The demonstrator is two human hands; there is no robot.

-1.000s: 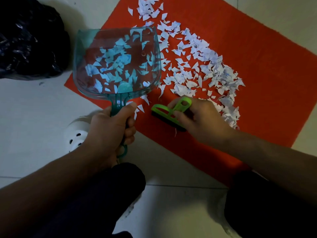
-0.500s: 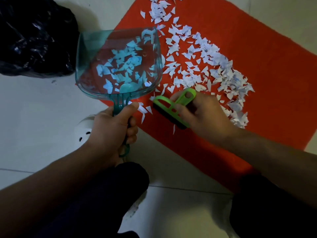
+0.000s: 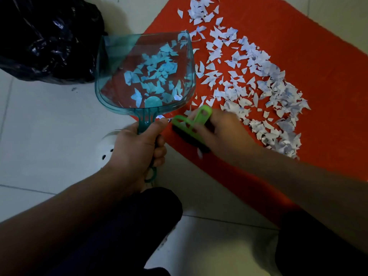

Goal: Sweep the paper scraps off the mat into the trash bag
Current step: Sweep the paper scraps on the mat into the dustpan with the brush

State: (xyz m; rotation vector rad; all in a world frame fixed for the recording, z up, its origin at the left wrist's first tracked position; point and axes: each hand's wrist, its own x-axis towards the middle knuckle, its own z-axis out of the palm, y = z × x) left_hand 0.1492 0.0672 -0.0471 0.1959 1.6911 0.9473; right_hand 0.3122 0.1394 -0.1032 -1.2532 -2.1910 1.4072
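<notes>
A translucent teal plastic dustpan (image 3: 145, 74) is gripped by its ribbed handle in the left hand (image 3: 137, 150), fingers curled round the handle and thumb laid along its top. The pan is held tilted ahead of that hand, seemingly so that the torn scraps already lying in it are kept from sliding out. A small bright green plastic brush with dark bristles (image 3: 191, 128) is pinched by its looped handle in the right hand (image 3: 221, 136), just right of the left hand's thumb, bristles down at the near edge of the red felt-like mat (image 3: 328, 62). Thin, jagged white paper scraps (image 3: 258, 82) are spread in a loose band ahead and right of the right hand. A crinkled glossy black plastic trash bag (image 3: 45, 38) is seen ahead and left of the left hand, on the pale tiled floor (image 3: 39, 126), apparently within easy reach for emptying.
</notes>
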